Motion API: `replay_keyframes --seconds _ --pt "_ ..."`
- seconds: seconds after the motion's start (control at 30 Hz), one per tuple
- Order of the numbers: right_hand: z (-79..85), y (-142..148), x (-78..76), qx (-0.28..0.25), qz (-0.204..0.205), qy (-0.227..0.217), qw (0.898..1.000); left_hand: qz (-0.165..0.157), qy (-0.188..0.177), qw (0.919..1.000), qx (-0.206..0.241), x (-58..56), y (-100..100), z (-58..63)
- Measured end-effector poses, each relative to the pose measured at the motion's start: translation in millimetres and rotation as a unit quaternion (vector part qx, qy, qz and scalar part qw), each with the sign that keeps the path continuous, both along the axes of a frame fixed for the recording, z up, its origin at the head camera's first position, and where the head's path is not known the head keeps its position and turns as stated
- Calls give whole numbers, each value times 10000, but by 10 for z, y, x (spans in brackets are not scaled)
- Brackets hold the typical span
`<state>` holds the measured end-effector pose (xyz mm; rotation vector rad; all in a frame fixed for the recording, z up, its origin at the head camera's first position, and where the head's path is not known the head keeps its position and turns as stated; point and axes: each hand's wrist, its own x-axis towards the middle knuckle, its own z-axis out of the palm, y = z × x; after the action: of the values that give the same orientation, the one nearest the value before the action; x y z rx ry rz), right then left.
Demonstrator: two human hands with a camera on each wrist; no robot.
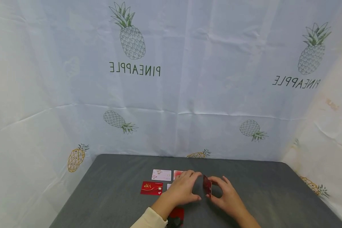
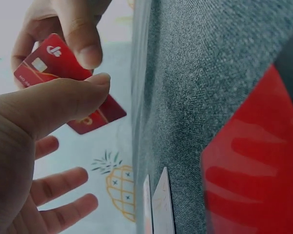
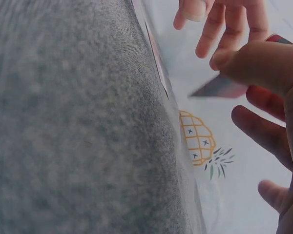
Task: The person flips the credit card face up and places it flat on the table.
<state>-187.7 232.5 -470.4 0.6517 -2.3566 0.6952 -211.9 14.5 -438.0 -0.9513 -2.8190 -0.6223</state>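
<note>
My right hand [image 1: 227, 197] pinches a red plastic card [image 1: 207, 186] between thumb and fingers and holds it on edge above the table. A small chip and gold lines show on its face [image 2: 39, 64] in the left wrist view. To the left of that card is my left hand [image 1: 183, 187], its thumb and fingers spread apart with nothing gripped; its thumb overlaps the card in the left wrist view. Beneath the left wrist lies another red card [image 1: 180, 212], partly hidden by a black strap or mount.
On the dark grey table [image 1: 114, 180] lie a red VIP card [image 1: 151, 188], a pale flowered card [image 1: 161, 175], a white card with a red pattern [image 1: 177, 174] and a pale card [image 1: 168, 186], the last two partly covered by the left hand. A pineapple-print curtain [image 1: 176, 91] hangs behind.
</note>
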Motion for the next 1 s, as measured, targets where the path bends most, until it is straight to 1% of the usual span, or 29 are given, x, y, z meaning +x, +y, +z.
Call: replay_keyframes --seconds 0.1,0.2,0.37,0.47,0.6,0.67,0.77,0.9,1.0 --pt "22 -17 35 130 -199 -71 9997 28 -102 9999 -21 -2 3 -8" --pt "36 -36 73 118 -307 -191 9993 41 -125 9999 -18 -2 4 -16" --pt "59 -74 123 -49 -524 -649 9965 88 -12 9999 46 -1 12 -38" --pt "73 -95 137 -170 -550 -947 9938 85 129 9999 79 -6 19 -53" --pt "85 -109 140 -338 -421 -1271 9904 67 280 9995 88 -10 24 -70" --pt "86 -106 137 -353 -383 -1362 9893 68 317 9995 61 -10 23 -74" --pt "80 -93 131 -371 -293 -1345 9898 101 331 9994 -12 -14 14 -72" --pt "59 -70 104 -437 -175 -1145 9923 208 299 9992 -161 -23 -14 -45" --pt "26 -46 64 -418 -215 -1082 9930 291 256 9988 -296 -34 -38 -31"
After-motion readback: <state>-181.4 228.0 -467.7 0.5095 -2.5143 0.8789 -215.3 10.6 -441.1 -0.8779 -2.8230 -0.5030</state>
